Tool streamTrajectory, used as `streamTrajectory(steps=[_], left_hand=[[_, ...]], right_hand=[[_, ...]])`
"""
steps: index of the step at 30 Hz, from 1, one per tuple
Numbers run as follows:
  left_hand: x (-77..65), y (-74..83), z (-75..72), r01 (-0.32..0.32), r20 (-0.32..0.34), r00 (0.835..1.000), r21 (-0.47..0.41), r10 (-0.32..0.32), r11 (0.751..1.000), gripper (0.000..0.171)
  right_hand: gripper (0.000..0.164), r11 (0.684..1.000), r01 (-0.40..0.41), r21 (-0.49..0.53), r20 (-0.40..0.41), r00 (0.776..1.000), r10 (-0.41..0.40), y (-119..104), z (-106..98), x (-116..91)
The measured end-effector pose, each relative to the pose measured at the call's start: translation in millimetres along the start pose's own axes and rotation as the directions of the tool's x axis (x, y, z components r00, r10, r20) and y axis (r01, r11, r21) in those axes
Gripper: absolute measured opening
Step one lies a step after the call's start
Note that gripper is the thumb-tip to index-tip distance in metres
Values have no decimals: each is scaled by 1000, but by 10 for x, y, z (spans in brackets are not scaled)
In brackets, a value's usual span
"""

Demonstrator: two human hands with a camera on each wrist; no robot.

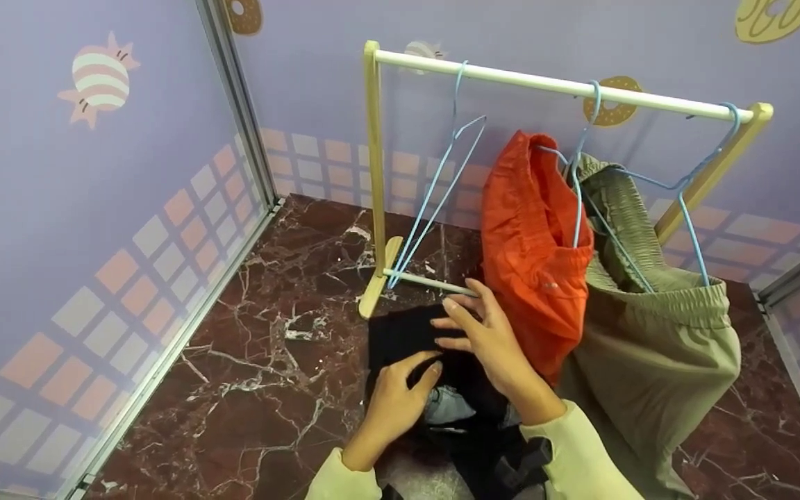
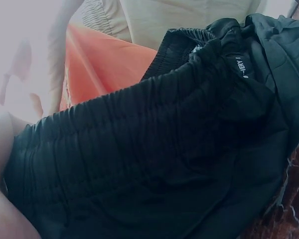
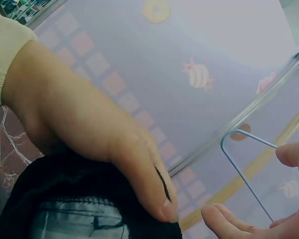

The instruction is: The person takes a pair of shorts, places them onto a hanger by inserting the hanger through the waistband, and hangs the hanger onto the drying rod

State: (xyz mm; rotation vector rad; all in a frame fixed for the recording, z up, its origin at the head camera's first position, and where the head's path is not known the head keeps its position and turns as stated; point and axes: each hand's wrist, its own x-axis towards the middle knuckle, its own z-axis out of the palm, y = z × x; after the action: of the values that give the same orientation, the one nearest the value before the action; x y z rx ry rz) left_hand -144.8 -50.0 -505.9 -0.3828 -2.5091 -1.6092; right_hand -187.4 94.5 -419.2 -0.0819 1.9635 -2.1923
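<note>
A pair of black elastic-waist pants (image 1: 403, 333) hangs from my left hand (image 1: 394, 394), which pinches the waistband between thumb and fingers. The gathered waistband (image 2: 104, 124) and a small label with white letters (image 2: 239, 67) show in the left wrist view. Greyish pocket-like cloth (image 3: 79, 219) shows inside the pants in the right wrist view. My right hand (image 1: 496, 344) is just above and to the right of the pants, its fingers spread and holding nothing. A bare blue wire hanger (image 1: 435, 194) hangs beyond both hands, at the rack's left end.
The rack has a white rail (image 1: 546, 82) and wooden posts (image 1: 375, 160). Orange shorts (image 1: 532, 278) and khaki pants (image 1: 650, 361) hang on blue hangers close to my right arm. Purple patterned walls (image 1: 129, 139) enclose the dark red marble floor (image 1: 254, 389).
</note>
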Motion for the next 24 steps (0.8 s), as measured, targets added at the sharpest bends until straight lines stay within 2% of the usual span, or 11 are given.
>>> streamTrajectory(steps=[8,16,24], left_hand=[[8,-9,-3,16,-5,1000,7,-16,1000,23],[6,-32,-1,1,-3,1000,-7,-1,1000,24],[1,-68,14,23,-23,999,20,-23,1000,23]], right_hand=[[70,999,-16,37,24,1000,15,-19,102,120],[76,990,-57,128,46,998,51,-73,170,245],[84,985,-86,147,70,995,77,-93,222,377]])
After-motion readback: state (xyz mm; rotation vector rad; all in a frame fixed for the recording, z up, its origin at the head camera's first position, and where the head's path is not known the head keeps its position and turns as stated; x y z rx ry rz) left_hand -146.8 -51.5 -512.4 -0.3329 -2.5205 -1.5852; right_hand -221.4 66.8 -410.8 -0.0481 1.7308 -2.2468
